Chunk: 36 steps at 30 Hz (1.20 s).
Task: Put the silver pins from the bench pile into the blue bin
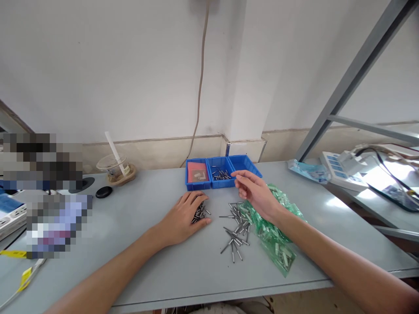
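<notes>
- Well to the left of the left hand, a lidded cup (113, 165) with a straw stands on the surface (180, 279); a bumped arm might tip it.
- The left hand (183, 219) lies palm down, fingers loosely spread and nothing visibly gripped, curved over a heap of metal pins (200, 212); a sideways sweep could scatter them.
- Just beyond the left hand, the left tray (199, 186) holds a pink packet (197, 167).
- Between and beyond both hands, the middle tray (223, 184) holds more pins (222, 175); a careless drop could miss its rim.
- Between the hands, loose pins (241, 223) lie crisscrossed; tangled ones might come up together.
- The right hand (250, 189) hangs near the right tray (242, 163), fingers bent inward; I cannot tell whether it pinches anything.
- Under the right forearm, a green bag (278, 253) could be dragged, spilling its contents.
</notes>
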Available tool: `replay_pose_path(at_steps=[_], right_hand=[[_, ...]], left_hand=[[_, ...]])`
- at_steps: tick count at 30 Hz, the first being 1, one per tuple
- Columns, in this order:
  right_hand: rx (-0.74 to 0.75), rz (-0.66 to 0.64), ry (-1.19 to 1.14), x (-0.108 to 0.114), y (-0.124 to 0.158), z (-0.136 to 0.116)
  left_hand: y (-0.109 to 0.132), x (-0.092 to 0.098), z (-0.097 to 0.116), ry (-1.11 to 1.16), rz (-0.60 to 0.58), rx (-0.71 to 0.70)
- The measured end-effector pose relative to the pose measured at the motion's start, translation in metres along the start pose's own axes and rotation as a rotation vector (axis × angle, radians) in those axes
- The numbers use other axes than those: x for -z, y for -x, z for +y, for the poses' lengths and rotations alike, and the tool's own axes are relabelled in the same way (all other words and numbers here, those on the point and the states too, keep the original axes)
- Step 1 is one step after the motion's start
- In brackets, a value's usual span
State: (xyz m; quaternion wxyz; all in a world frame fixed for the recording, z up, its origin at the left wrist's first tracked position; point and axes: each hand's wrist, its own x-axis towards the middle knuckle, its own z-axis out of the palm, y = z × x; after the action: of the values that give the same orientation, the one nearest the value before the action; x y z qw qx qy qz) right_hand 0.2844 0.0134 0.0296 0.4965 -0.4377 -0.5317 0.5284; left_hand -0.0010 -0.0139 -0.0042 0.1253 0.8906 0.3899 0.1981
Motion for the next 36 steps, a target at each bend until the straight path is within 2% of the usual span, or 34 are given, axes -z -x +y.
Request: replay_pose_path(at_steps=[4,9,14,20,23,27,36], right_hand=[[0.099,-0.005,0.414,0.002,0.0,-0.002],[0.136,-0.308,0.9,0.008,0.004,-0.009],[0.207,-0.448,1.109,0.012,0.005,-0.006],[0.257,-0.475,1.049,0.007,0.005,0.004],[0.276,-0.387,0.968,0.004,0.006,0.007],[0.191,-0.222,0.731,0.001,0.006,0.008],[0.091,-0.094,0.383,0.0,-0.001,0.007]], left_hand=[[0.0,0.001,0.0,0.002,0.001,0.002],[0.0,0.0,-0.001,0.005,0.017,-0.013],[0.001,0.0,-0.001,0.006,0.004,-0.001],[0.0,0.0,0.0,0.017,0.005,-0.001],[-0.001,0.0,0.0,0.02,0.018,-0.009],[0.0,0.001,0.0,0.019,0.014,-0.01],[0.0,0.002,0.001,0.006,0.004,-0.011]])
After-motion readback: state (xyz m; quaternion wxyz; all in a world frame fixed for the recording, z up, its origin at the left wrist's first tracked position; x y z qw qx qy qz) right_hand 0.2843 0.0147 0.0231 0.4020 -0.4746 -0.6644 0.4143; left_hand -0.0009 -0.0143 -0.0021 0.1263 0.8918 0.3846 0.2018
